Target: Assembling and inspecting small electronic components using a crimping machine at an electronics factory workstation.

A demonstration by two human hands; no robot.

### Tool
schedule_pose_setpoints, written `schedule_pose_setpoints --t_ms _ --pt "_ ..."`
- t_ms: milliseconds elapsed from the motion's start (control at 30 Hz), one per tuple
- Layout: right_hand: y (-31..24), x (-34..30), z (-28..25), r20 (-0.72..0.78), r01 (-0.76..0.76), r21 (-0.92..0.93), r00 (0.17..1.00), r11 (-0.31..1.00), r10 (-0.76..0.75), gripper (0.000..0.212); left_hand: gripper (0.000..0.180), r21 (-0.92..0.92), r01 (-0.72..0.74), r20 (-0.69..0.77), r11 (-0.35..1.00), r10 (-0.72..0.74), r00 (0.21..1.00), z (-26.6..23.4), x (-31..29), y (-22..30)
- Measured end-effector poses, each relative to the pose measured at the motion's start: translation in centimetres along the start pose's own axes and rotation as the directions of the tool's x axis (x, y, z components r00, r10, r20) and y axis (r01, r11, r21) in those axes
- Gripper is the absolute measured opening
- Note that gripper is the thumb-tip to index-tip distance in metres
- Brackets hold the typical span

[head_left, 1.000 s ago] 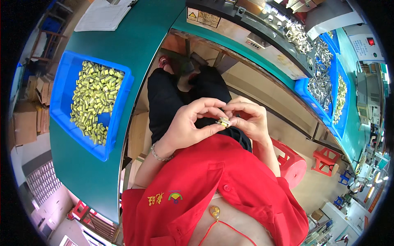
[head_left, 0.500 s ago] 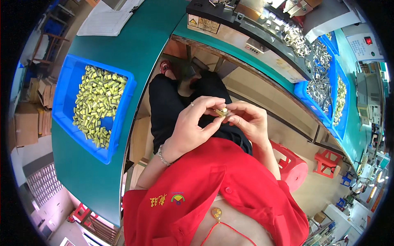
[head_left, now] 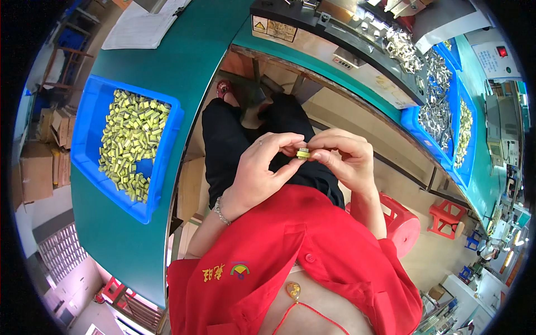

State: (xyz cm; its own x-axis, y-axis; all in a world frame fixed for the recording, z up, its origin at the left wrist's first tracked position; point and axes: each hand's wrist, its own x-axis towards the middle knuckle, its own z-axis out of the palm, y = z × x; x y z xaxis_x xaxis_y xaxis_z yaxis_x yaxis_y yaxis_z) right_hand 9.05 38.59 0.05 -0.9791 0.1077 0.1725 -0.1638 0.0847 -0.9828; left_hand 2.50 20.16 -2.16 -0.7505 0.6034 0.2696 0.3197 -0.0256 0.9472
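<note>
Above my lap, a small yellow-and-silver block (head_left: 303, 153) is pinched between the thumb and fingers of my left hand (head_left: 262, 170). The fingertips of my right hand (head_left: 347, 159) close on its other side, so both hands grip it. Its exact kind is too small to make out. On the green table to my left, a blue bin (head_left: 177, 120) holds many similar yellow-and-grey blocks (head_left: 134, 131), with part of its floor bare.
Ahead to the right stands a black-topped machine (head_left: 346, 42) with small metal parts on it. Beside it, blue bins hold silver metal parts (head_left: 438, 106) and yellow pieces (head_left: 463, 131). White papers (head_left: 137, 28) lie on the left table (head_left: 120, 245). A red stool (head_left: 403, 231) stands near my right side.
The block has turned between my fingers and shows its yellow band more plainly. My right hand and forearm have shifted slightly to the right.
</note>
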Motion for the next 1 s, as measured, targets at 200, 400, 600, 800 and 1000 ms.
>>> schedule_pose_setpoints --t_ms 200,400,600,800,1000 --pt "-1.3 0.6 -0.1 0.158 0.132 -0.335 0.984 0.933 -0.082 0.012 0.042 0.188 -0.106 0.049 0.976 0.098 0.994 -0.3 0.2 0.6" --pt "-0.9 0.7 0.2 0.166 0.170 -0.428 0.980 0.888 -0.108 0.012 0.038 0.172 -0.056 0.029 0.984 0.052 0.998 -0.2 0.1 0.6" --pt "-0.6 0.6 -0.3 0.148 -0.091 -0.214 0.981 0.973 0.124 0.008 0.035 -0.145 0.139 0.063 0.980 -0.131 0.989 -0.2 -0.3 -0.2" --pt "0.0 -0.2 -0.1 0.109 -0.203 0.168 0.976 0.965 0.187 0.016 0.031 -0.540 0.248 0.105 0.805 -0.228 0.968 -0.3 -0.3 -0.7" --pt "0.4 -0.7 0.4 0.073 -0.270 0.211 0.963 0.939 0.260 0.016 0.034 -0.519 0.264 0.158 0.813 -0.213 0.964 -0.2 -0.7 -0.5"
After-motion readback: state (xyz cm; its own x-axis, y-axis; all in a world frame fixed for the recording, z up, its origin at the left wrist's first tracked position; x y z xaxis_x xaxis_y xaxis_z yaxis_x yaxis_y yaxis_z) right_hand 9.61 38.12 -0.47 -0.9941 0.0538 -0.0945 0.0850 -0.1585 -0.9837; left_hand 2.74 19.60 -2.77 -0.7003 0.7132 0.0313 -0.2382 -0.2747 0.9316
